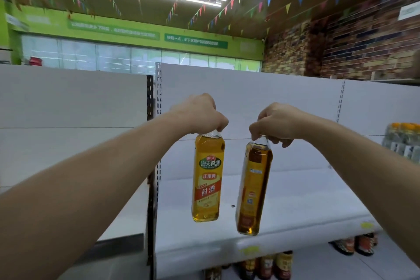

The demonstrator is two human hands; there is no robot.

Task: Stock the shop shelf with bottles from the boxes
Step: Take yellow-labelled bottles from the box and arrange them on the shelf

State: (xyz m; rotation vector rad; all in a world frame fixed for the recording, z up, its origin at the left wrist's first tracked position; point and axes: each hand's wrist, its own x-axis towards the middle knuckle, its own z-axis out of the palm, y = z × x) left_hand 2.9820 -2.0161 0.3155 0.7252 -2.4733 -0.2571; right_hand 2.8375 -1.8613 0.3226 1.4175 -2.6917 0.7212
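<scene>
From the head camera, my left hand (pixel 200 113) pinches the left bottle (pixel 208 177) at its neck, fingers curled tight round the cap, at the centre of the frame. My right hand (pixel 277 124) grips the right bottle (pixel 254 188) the same way, just right of centre. Both bottles hang below my grip, base down. The left one's long axis is nearly upright, front label toward me. The right one leans, its base swung toward lower left, back label showing. The white shelf (pixel 295 200) lies under and behind both bases, neither touching it yet.
</scene>
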